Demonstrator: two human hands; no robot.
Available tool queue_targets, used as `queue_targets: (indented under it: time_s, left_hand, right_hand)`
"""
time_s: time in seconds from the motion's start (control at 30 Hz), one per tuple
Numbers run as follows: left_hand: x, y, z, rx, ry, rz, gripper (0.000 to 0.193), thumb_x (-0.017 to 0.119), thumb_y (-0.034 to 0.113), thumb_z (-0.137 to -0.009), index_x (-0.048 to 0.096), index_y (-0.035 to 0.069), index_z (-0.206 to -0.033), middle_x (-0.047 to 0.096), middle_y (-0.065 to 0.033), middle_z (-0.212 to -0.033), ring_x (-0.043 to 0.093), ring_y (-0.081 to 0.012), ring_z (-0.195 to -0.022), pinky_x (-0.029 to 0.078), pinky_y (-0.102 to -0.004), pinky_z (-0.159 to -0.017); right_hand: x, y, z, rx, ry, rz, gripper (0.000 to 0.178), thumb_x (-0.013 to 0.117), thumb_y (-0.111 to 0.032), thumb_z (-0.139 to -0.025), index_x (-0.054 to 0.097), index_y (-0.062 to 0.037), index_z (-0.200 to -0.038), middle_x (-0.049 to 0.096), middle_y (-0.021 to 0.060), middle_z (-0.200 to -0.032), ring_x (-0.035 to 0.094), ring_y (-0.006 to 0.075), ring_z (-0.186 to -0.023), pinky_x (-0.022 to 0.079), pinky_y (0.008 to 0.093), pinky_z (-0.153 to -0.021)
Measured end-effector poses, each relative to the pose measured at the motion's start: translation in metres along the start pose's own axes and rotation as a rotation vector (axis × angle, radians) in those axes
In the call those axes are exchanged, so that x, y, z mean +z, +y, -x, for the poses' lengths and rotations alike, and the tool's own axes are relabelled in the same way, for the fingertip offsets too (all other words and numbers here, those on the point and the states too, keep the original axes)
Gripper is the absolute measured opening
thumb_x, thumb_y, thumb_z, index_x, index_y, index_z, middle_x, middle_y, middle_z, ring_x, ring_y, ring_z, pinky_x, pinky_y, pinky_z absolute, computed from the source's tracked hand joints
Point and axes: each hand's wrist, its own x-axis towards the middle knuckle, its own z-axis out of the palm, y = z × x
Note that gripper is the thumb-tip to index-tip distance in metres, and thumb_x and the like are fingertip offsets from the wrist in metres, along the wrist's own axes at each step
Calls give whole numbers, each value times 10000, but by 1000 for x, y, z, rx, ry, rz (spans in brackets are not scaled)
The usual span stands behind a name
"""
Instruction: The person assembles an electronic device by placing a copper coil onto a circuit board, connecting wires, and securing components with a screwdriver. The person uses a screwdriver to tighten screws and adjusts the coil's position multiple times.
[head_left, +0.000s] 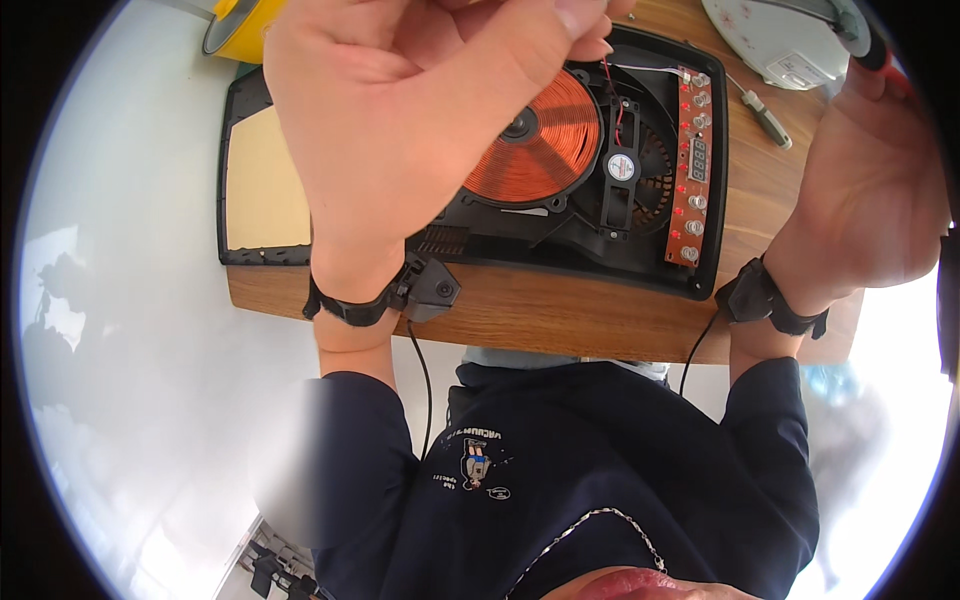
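Observation:
My left hand is raised over an opened induction cooktop, its thumb and fingers pinched together near the top edge. A thin red and dark wire runs from the cooling fan up to those fingertips; the pinch itself is partly cut off by the frame. At the far right, my right hand is closed around the red-and-black handle of a grey plier-like tool, partly out of view. Beneath my left hand lies the copper coil, half covered. A brown circuit board with red lights and a small display sits right of the fan.
The black cooktop housing rests on a wooden table. A screwdriver-like tool with a grey handle lies right of it. A white floral-patterned object stands at the back right, a yellow container at the back left.

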Motion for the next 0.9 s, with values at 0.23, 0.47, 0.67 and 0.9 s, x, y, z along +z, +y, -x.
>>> queue_targets:
  time_s: [0.23,0.47,0.67,0.9]
  left_hand:
    - [7,1,2,-56,122,25,135,636,4,-992,607,-22,-1121,712,-136,-1001,705,-160,-863,619,-296,-808]
    - [4,-13,4,67,83,-33,138,638,30,-1000,598,-21,-1121,708,-136,-1010,707,-165,-862,625,-313,-808]
    - [11,-9,3,28,144,-94,139,646,42,-1003,612,-10,-1127,706,-117,-996,704,-154,-867,615,-305,-805]
    - [6,-12,-1,63,151,-70,152,655,75,-1009,631,2,-1140,708,-91,-1001,700,-138,-861,604,-291,-789]
  right_hand:
    - [0,5,5,0,9,-16,642,659,-202,-993,364,-127,-1558,697,85,-979,705,190,-905,608,311,-821]
    - [-3,6,8,3,22,-10,633,664,-197,-989,375,-128,-1548,695,84,-972,702,189,-897,605,311,-814]
    - [-4,8,12,3,30,-2,625,669,-193,-987,383,-129,-1539,693,83,-966,700,187,-890,603,311,-809]
    - [-4,8,14,3,37,-7,616,673,-188,-983,393,-131,-1529,691,81,-959,697,186,-881,600,312,-802]
